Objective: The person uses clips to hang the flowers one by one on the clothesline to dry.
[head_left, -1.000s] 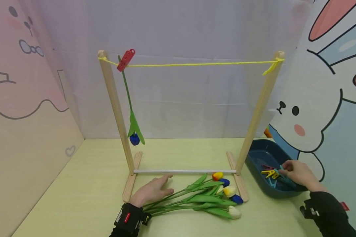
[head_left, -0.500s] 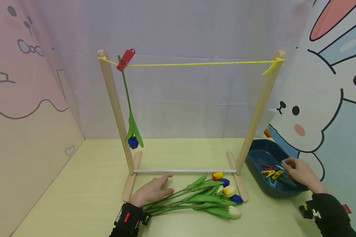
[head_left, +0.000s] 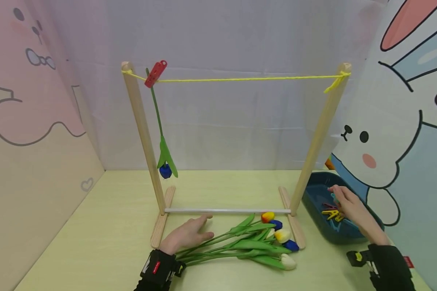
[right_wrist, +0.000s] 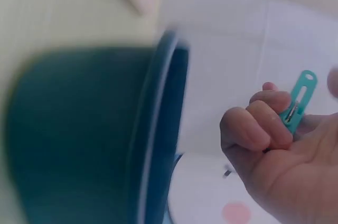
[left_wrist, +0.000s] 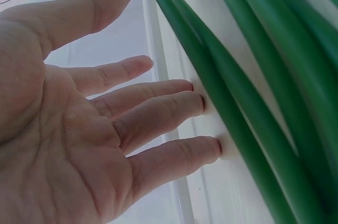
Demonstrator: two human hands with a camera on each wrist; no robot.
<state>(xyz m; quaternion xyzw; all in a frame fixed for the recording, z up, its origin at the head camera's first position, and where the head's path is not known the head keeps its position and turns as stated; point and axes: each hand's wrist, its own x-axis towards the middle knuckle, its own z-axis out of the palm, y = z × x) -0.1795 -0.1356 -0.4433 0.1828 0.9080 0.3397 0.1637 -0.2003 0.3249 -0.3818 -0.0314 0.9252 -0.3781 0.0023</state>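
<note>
My right hand (head_left: 351,208) is over the dark blue basin and holds a teal clothespin (right_wrist: 300,100) in its curled fingers. Several more clothespins (head_left: 331,213), yellow, red and blue, lie in the basin (head_left: 317,220). My left hand (head_left: 187,234) rests on the table with spread fingers, beside the stems of a bunch of artificial tulips (head_left: 247,243). In the left wrist view its fingertips touch the tabletop close to the green stems (left_wrist: 211,71). A blue tulip (head_left: 164,153) hangs upside down from the yellow string (head_left: 240,79), clipped by a red clothespin (head_left: 155,74).
The string runs between two wooden posts (head_left: 140,121) on wooden feet (head_left: 296,232). A white rod (head_left: 227,210) joins the posts low down, behind the bunch. A white curtain (head_left: 222,133) hangs behind the frame, and a bunny-printed panel (head_left: 422,182) stands at the right.
My right hand has lifted from the clothespins and moved left with the teal one in its fingers. The left hand has stayed still. The hanging tulip sways slightly.
</note>
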